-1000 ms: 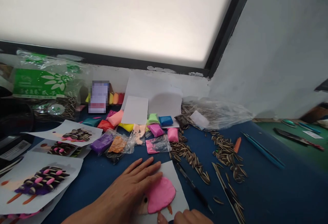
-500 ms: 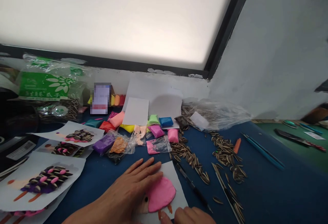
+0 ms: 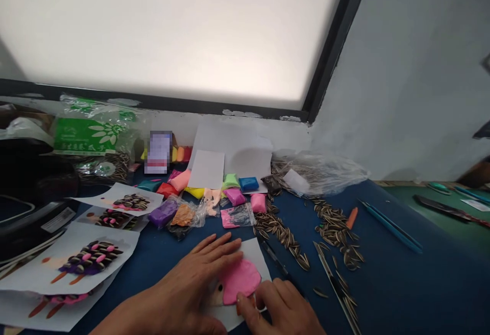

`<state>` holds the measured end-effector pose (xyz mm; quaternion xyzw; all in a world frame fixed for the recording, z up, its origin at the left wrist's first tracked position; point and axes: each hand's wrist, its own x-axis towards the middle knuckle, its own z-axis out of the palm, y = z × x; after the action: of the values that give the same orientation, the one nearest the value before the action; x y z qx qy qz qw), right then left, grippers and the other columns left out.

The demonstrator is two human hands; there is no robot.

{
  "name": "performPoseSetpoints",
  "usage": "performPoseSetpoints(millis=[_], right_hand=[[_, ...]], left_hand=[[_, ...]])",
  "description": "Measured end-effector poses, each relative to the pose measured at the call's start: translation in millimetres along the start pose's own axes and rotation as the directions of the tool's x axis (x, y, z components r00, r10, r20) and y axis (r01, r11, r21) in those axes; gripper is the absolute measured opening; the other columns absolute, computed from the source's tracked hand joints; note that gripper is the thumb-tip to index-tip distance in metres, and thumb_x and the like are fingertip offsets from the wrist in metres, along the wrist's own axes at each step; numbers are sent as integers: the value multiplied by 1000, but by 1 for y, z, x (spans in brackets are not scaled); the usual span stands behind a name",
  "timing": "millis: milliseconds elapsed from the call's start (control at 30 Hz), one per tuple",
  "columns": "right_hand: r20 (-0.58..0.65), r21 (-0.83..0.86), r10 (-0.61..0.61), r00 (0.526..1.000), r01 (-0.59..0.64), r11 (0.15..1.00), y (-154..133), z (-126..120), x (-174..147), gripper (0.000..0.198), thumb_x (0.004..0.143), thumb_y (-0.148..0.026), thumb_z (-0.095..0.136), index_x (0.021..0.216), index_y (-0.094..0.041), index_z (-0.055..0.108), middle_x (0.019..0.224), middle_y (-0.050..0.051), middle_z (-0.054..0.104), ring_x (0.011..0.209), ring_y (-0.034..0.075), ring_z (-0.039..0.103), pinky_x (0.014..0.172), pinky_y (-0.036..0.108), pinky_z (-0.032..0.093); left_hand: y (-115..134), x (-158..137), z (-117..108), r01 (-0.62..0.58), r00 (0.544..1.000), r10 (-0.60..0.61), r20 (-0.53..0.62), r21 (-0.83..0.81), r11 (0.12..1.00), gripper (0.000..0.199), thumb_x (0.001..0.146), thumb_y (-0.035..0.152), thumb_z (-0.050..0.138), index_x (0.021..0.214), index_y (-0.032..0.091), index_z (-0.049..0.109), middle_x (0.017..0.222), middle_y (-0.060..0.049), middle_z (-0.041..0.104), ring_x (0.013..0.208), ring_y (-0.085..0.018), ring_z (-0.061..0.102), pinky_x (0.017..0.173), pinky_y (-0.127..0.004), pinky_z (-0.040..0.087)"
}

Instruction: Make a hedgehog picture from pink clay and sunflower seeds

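My left hand lies flat with its fingers stretched out, over the left part of a white paper sheet. Its fingertips reach the upper edge of a flat piece of pink modelling clay on that sheet. To the clay's left is a pale clay shape with a black dot. My right hand is curled, thumb and forefinger at the clay's lower edge. They partly cover the small orange-brown legs there. A black pen rests right of the sheet, partly behind my right hand.
Finished hedgehog pictures are stacked at the left. Bagged clay in several colours lies behind my hands. Sunflower seeds are heaped at the right, near a metal tool, blue tweezers and an orange clay stick.
My right hand has moved up and onto the clay's lower edge, covering the legs. My left hand stays on the paper. The camera view has shifted slightly.
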<state>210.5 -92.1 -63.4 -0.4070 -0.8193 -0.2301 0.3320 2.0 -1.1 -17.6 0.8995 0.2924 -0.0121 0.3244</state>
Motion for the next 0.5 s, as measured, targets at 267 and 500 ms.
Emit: performPoseSetpoints(millis=[267, 500], right_hand=[[-63, 19, 5, 998, -4, 1000, -1, 5, -1, 50, 110, -24, 22, 88, -20, 67, 62, -1, 53, 54, 17, 40, 55, 32, 24], [71, -30, -3, 997, 5, 1000, 13, -5, -3, 50, 110, -31, 23, 90, -17, 67, 66, 2, 57, 58, 18, 45, 57, 32, 27]], left_hand=[[-7, -2, 7, -16, 999, 16, -31, -4, 1000, 101, 73, 56, 83, 156, 23, 37, 164, -13, 26, 151, -38, 18, 119, -64, 13], [-1, 2, 1, -30, 999, 29, -27, -38, 999, 101, 70, 46, 86, 156, 24, 37, 163, -11, 30, 151, -38, 19, 120, -65, 11]])
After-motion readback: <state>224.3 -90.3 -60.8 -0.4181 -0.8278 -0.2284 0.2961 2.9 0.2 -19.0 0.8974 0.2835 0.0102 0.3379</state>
